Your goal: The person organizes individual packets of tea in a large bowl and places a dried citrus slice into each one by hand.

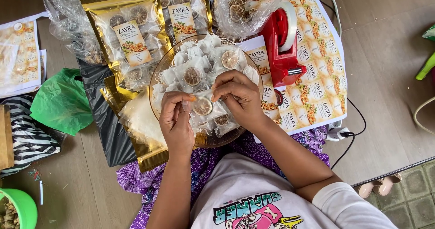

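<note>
Where the floor runs out to the far left, a green plastic bag [61,102] lies crumpled beside a striped cloth [25,136], with a green bowl [20,208] at the bottom corner. Next come gold-edged pouches [129,36] holding dried citrus slices, stacked at the upper left of a round glass plate [158,72] heaped with small white sachets [192,63]. Over the plate's near side, the left hand [176,122] has thumb and forefinger pressed together on one edge of a clear sachet with a dried slice [202,106]; its other fingers are curled under. The right hand [240,97] pinches the opposite edge with closed fingertips, so the sachet hangs between both hands just above the pile. Both hands cover part of the heap beneath. To the right, a red tape dispenser [281,43] stands touching the plate's rim, on a sheet of printed labels [319,88]. A black cable [353,134] trails off at the sheet's lower right corner.
</note>
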